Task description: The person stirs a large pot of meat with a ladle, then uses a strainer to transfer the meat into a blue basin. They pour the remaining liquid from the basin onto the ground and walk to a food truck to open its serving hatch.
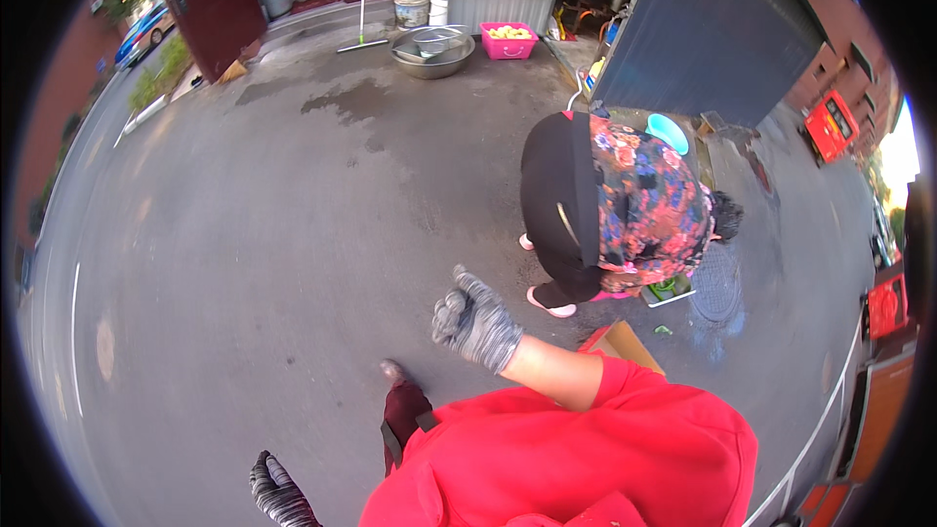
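Note:
My right hand [477, 326], in a grey knitted glove, hangs over the asphalt in front of my red top. Its fingers are loosely curled, one digit stands out apart, and nothing shows in it. My left hand [280, 489], gloved the same way, is low at the left, loosely bent and holding nothing visible. Just beyond my right arm, an open cardboard box [631, 340] sits on the ground, partly covered by my sleeve. A person in a floral top [644, 205] bends down past it, beside a tray [670, 291] with green contents.
At the back stand a metal basin [428, 69], a pink tub [509, 47] of pale yellow pieces, buckets [412, 9] and a floor squeegee [362, 44]. A turquoise basin [667, 133] is behind the bending person. A dark metal door [710, 29] stands ajar. Wet patches mark the asphalt [293, 234].

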Demonstrator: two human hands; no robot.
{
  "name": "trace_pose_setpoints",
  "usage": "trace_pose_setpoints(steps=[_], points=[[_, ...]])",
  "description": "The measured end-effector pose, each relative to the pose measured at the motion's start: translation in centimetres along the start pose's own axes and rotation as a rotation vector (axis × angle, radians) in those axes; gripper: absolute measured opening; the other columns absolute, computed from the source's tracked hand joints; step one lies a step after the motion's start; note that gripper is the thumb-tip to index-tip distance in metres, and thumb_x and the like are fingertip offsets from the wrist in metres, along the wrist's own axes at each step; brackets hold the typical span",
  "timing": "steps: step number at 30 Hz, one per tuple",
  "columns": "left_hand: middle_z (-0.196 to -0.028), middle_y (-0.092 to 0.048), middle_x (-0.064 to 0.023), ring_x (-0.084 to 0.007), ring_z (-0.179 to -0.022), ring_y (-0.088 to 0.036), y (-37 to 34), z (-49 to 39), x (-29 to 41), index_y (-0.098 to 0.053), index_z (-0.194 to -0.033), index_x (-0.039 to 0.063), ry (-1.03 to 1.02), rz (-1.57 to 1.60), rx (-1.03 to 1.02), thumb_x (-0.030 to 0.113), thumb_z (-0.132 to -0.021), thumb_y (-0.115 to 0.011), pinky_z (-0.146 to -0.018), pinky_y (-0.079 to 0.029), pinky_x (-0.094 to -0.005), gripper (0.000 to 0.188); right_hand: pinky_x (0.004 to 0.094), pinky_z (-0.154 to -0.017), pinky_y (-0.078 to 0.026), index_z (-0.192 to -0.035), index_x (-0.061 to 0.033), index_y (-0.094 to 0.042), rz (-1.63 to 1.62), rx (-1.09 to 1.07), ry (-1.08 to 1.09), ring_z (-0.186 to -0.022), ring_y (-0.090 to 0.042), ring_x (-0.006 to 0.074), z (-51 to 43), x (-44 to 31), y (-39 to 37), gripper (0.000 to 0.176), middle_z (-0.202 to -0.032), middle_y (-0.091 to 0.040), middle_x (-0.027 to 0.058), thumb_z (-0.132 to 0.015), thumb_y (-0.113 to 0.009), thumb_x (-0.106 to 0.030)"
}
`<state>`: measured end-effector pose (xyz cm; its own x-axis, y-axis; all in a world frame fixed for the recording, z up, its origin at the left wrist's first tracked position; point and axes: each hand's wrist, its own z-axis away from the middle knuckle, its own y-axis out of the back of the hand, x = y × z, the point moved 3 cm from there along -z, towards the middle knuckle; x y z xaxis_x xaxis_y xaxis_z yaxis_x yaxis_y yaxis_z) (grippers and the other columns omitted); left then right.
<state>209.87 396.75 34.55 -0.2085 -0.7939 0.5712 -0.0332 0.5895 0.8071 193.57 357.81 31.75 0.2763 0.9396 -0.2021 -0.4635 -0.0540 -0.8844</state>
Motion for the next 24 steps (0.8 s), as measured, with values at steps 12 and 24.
trace_pose_setpoints(steps=[12,24], points=[[-0.088,-0.065,-0.0136,-0.0330,-0.085,-0.060,-24.9,-38.6,30.0,-0.066,-0.095,0.005,-0.932,-0.181,-0.319,0.013,-0.082,-0.061,-0.086,-0.045,-0.0431,0.017,0.0344,-0.053,-0.033,-0.049,-0.0151,-0.047,-0.290,0.183,0.524,-0.050,-0.037,0.0200,-21.4,-16.9,-5.5,0.055,-0.050,-0.042,0.0038,-0.093,-0.045,-0.047],[-0.091,-0.067,-0.0140,-0.0330,-0.087,-0.061,-49.9,-53.5,57.5,-0.067,-0.095,0.004,-1.126,0.053,-0.619,0.015,-0.082,-0.060,-0.085,-0.046,-0.0434,0.019,0.0387,-0.053,-0.038,-0.049,-0.0146,-0.046,-0.342,0.313,0.548,-0.055,-0.044,0.0246,-42.4,-44.2,-9.9,0.056,-0.052,-0.044,0.0055,-0.093,-0.045,-0.048]])
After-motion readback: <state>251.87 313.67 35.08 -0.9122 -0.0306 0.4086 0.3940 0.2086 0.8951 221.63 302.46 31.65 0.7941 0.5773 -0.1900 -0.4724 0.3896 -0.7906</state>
